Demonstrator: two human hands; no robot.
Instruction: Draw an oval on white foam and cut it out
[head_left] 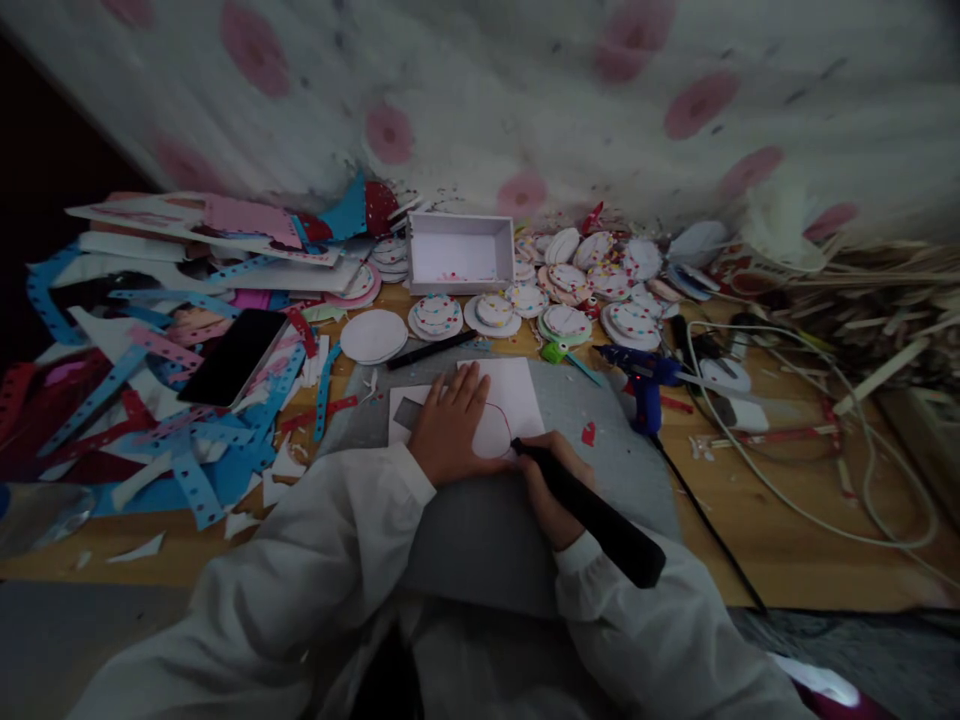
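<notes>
My left hand (pixel 451 425) lies flat, fingers spread, on a white sheet (pixel 517 385) that rests on a grey mat (pixel 480 550). A dark grey strip (pixel 407 413) sticks out to the left of its fingers. My right hand (pixel 555 485) is wrapped round a black pen-like tool (pixel 600 522) with a thick handle; its exact kind is unclear. The tool's thin tip touches the sheet beside my left thumb, at the lower end of a curved red line (pixel 505 418). Part of that line is hidden under my left hand.
A blue glue gun (pixel 643 380) stands at the right, near a coiled white cable (pixel 757 492). Several small decorated discs (pixel 436 315) and a white open box (pixel 461 250) line the back. Left lie a phone (pixel 234 357) and coloured scraps (pixel 199 465); wooden sticks (pixel 885 310) lie far right.
</notes>
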